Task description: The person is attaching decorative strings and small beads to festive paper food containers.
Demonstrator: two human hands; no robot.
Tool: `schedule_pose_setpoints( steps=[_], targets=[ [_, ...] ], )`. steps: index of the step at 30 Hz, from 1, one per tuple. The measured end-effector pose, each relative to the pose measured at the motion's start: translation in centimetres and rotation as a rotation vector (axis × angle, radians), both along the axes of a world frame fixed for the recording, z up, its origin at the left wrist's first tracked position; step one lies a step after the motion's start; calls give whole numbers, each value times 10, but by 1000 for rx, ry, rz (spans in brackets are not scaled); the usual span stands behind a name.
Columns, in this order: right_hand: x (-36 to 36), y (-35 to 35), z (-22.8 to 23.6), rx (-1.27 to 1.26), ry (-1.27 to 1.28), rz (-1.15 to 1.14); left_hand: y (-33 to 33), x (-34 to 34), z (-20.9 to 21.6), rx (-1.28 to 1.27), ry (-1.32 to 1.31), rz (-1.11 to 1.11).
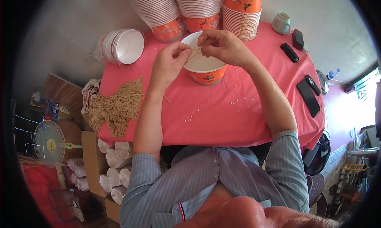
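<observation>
An orange paper bucket with a white inside stands on the pink tablecloth at the far middle. Both hands are over its rim. My left hand pinches one end of a thin tan string. My right hand pinches the other end just above the bucket's mouth. The string runs taut between the two hands. A heap of the same tan strings lies at the table's left edge.
Tall stacks of orange buckets stand at the back. A sleeve of white-sided buckets lies on its side at back left. Small white beads dot the cloth. A mug, dark cases and phones lie right. A fan and boxed cup stacks stand left.
</observation>
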State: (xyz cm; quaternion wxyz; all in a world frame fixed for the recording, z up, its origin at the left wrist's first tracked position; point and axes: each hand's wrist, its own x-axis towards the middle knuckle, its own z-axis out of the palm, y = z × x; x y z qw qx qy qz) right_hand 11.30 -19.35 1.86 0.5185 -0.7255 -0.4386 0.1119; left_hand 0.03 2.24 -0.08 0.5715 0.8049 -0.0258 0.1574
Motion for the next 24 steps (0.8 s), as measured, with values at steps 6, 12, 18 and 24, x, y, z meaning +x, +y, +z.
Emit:
schedule_pose_setpoints(
  steps=[6,12,18,24],
  targets=[
    [2,-1,0,-37,-31,16,3,5,-4,-102,-25,-11],
    [1,0,-2,-62,-83,4,2,6,-5,-154,-49,-10],
    [-6,1,0,-82,-183,-18,1,6,-8,-214,-64,9],
    [-6,2,-3,-64,-290,-5,-5,8,-11,-261,-66,32]
  ],
)
